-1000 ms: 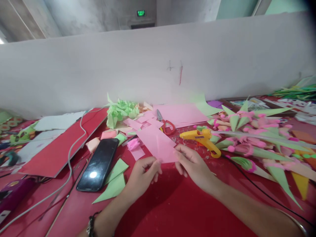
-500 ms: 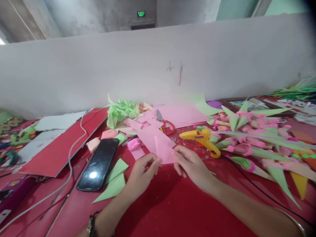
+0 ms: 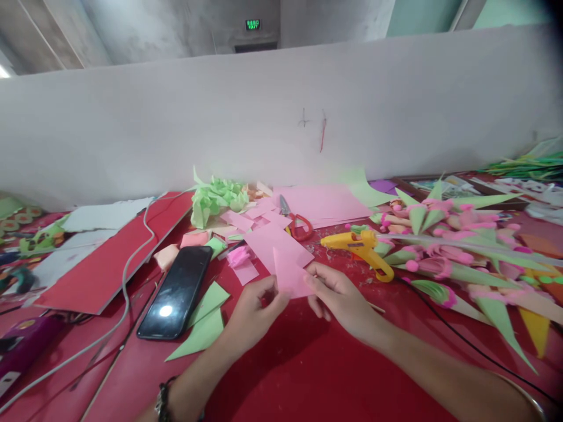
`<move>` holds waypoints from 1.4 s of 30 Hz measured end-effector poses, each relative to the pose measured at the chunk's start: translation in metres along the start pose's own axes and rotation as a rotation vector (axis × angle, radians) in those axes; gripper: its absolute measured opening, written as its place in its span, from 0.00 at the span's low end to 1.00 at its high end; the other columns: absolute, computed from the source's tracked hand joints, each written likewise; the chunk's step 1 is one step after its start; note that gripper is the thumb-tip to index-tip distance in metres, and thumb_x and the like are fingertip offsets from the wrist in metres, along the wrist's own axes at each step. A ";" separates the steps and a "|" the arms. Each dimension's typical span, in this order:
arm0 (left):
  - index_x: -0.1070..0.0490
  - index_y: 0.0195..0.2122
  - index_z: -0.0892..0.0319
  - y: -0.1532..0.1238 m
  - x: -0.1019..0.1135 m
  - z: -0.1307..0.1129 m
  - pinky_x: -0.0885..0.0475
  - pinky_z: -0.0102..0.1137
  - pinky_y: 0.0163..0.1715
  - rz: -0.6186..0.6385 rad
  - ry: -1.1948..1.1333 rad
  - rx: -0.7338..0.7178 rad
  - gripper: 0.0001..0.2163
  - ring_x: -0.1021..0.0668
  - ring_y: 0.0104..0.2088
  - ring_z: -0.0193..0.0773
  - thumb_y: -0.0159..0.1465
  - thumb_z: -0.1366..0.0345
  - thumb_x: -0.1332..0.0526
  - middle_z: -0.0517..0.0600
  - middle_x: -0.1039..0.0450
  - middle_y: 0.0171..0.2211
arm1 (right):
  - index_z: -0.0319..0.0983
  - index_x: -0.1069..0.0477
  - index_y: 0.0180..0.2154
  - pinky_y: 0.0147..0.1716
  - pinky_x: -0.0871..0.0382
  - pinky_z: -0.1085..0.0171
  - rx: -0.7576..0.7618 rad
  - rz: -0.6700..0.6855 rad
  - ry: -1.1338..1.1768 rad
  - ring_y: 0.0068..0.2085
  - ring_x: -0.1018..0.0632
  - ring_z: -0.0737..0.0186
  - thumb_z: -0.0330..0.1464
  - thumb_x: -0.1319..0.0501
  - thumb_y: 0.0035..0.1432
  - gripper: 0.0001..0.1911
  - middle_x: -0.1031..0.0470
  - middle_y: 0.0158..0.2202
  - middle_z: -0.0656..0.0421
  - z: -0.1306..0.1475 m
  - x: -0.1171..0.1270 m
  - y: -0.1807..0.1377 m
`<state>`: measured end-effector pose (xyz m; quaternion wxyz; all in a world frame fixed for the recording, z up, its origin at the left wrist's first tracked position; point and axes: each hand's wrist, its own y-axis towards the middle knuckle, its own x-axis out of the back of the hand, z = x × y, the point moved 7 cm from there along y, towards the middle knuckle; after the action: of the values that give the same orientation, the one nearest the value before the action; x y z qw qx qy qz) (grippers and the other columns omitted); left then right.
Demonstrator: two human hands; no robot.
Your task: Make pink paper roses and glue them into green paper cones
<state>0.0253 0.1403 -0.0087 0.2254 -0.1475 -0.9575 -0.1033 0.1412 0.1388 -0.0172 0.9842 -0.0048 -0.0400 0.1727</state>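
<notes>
A small pointed piece of pink paper [image 3: 290,278] is held between my two hands above the red table [image 3: 308,375]. My left hand [image 3: 260,305] pinches its lower left edge between thumb and fingers. On the other side, my right hand [image 3: 336,296] grips its right corner, thumb on top. Just behind lies a larger pink paper strip [image 3: 268,243] on the table. Scissors [image 3: 301,227] with red-orange handles rest beyond it, over pink sheets [image 3: 316,202]. To the right of them is a yellow glue gun [image 3: 363,249].
A black phone [image 3: 176,293] and green paper pieces [image 3: 204,328] lie left of my arms. Crumpled green paper [image 3: 220,196] sits at the back. Paper cones [image 3: 461,269] with pink trim pile up on the right. A white partition [image 3: 197,123] rises behind; a grey cable [image 3: 127,275] crosses the left.
The pink paper has shifted slightly down and toward me. My left thumb has slid a little right along its lower edge; the right hand keeps its grip.
</notes>
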 end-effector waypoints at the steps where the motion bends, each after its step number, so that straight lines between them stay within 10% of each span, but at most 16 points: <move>1: 0.42 0.18 0.61 0.000 -0.003 0.001 0.45 0.23 0.21 0.042 -0.020 0.004 0.14 0.42 0.20 0.27 0.59 0.60 0.49 0.42 0.46 0.17 | 0.39 0.45 0.26 0.15 0.48 0.73 0.003 0.028 0.006 0.15 0.41 0.75 0.40 0.51 0.57 0.13 0.43 0.12 0.70 0.000 -0.002 -0.001; 19: 0.28 0.23 0.63 -0.005 -0.020 -0.004 0.49 0.23 0.18 0.298 -0.104 -0.004 0.17 0.44 0.17 0.25 0.60 0.60 0.50 0.43 0.42 0.15 | 0.37 0.40 0.21 0.19 0.45 0.72 0.079 0.088 -0.145 0.19 0.36 0.73 0.41 0.49 0.56 0.17 0.39 0.16 0.65 0.007 -0.007 -0.005; 30: 0.42 0.14 0.61 -0.001 0.008 0.000 0.47 0.23 0.16 -0.089 -0.084 0.017 0.18 0.42 0.14 0.25 0.58 0.57 0.49 0.41 0.46 0.11 | 0.38 0.42 0.24 0.19 0.42 0.71 0.084 0.094 -0.085 0.17 0.36 0.73 0.42 0.54 0.59 0.17 0.35 0.17 0.64 0.010 -0.008 -0.007; 42: 0.45 0.14 0.61 -0.002 0.004 0.002 0.47 0.23 0.16 -0.013 -0.060 0.028 0.19 0.41 0.15 0.25 0.59 0.56 0.50 0.41 0.46 0.12 | 0.39 0.44 0.22 0.19 0.43 0.72 0.082 0.091 -0.085 0.19 0.35 0.72 0.40 0.52 0.58 0.16 0.38 0.16 0.65 0.007 -0.010 -0.007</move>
<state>0.0209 0.1398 -0.0088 0.1978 -0.1412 -0.9661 -0.0870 0.1332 0.1288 -0.0109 0.9721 0.0412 -0.0743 0.2186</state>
